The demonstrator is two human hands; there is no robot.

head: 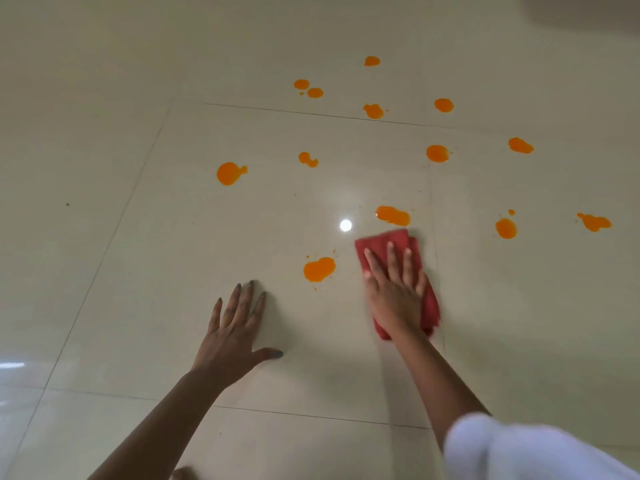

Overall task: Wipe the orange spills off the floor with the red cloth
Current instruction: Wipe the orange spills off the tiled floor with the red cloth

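- While your right hand presses flat, fingers spread, on one folded red cloth,
- left hand splays on glossy cream tiled floor
- thirteen orange liquid spills around

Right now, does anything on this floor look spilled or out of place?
Yes. Orange spills are scattered across the pale floor; the nearest blob lies just beyond the red cloth under the right hand.

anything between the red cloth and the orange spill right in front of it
Nothing visible. The red cloth, pressed flat under the right hand, lies just short of that orange spill, with only a narrow strip of bare floor between them.
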